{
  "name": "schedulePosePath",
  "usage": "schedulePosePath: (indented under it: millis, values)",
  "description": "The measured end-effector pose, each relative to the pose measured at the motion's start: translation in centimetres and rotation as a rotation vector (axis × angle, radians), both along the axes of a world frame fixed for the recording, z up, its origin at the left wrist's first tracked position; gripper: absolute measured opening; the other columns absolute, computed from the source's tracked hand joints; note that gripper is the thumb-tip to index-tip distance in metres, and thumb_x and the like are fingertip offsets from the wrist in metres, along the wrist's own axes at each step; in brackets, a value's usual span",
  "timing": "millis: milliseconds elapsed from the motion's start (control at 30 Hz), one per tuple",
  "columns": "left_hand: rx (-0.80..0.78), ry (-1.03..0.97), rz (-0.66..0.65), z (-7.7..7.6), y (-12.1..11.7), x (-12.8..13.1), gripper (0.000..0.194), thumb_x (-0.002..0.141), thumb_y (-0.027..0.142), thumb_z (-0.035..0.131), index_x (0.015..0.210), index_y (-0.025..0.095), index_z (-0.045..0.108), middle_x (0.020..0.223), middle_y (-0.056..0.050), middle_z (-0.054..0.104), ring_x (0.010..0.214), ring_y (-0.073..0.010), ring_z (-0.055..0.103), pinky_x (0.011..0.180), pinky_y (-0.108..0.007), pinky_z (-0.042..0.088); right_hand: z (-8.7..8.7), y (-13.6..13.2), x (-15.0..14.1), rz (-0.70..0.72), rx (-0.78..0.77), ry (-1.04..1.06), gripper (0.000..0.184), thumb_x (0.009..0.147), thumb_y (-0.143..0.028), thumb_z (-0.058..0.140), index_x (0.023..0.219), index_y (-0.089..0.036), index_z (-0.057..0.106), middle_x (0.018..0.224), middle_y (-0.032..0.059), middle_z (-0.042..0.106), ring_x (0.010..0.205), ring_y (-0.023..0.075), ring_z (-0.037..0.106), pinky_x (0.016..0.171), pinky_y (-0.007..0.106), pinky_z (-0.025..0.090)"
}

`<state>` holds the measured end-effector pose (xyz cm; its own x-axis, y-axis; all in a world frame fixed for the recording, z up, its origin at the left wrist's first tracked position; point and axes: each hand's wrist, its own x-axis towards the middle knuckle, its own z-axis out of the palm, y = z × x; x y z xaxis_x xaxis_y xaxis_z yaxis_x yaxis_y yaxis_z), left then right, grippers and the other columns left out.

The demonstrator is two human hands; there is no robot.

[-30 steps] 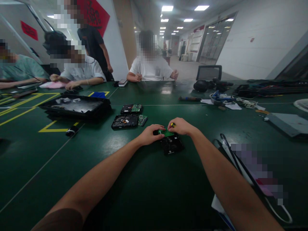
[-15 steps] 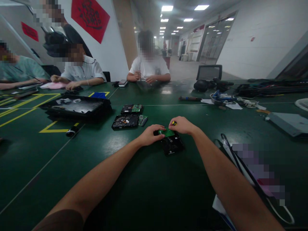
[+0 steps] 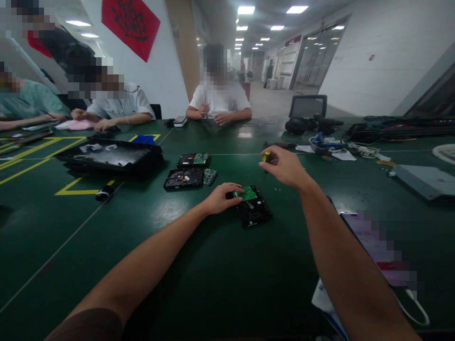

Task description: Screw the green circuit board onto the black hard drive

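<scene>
My left hand [image 3: 222,198] grips the left edge of a black hard drive [image 3: 253,213] lying on the green table, thumb and fingers over its far left corner. On the drive's far part is a green circuit board [image 3: 250,192], partly under my fingertips. Up and to the right of the drive, my right hand [image 3: 286,166] pinches a small screwdriver [image 3: 267,156] with a yellow and black handle, held apart from the drive. Its tip is hard to make out. A few tiny pale pieces [image 3: 277,189], too small to name, lie right of the drive.
Two more hard drives [image 3: 183,178] and a loose circuit board [image 3: 209,176] lie left of centre. A black tray [image 3: 110,158] stands farther left. On the right are a phone [image 3: 369,246] with a cable and a grey metal box [image 3: 423,180]. Several people sit across the table.
My right hand has lifted off the hard drive with the screwdriver and moved up and right. The tiny pale pieces now show. My left hand stays put. The standing person has moved left.
</scene>
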<state>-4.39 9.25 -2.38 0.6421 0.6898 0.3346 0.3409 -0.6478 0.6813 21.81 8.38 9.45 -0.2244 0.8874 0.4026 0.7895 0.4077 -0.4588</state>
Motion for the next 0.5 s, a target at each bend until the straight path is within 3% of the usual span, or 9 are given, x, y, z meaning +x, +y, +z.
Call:
schedulePosePath:
  millis: [133,500]
  values:
    - [0.014,-0.027,0.002,-0.1,0.0,0.0,0.032,0.087,0.035,0.072,0.118,0.025,0.071,0.132,-0.009,0.067,0.127,-0.0258,0.059,0.111,-0.048,0.043,0.6,-0.6,-0.7,-0.022,0.027,0.037,0.030,0.089,-0.042,0.062,0.108,-0.018,0.062,0.091,0.0069,0.069,0.076,0.0188,0.060,0.073,0.033,0.044]
    - [0.031,-0.034,0.002,-0.3,0.0,0.0,0.032,0.087,0.034,0.073,0.117,0.025,0.071,0.131,-0.009,0.068,0.127,-0.0259,0.060,0.111,-0.048,0.043,0.5,-1.5,-2.7,0.067,0.018,0.020,0.015,0.081,-0.029,0.063,0.094,-0.021,0.063,0.074,0.0029,0.065,0.065,0.0171,0.055,0.064,0.031,0.037]
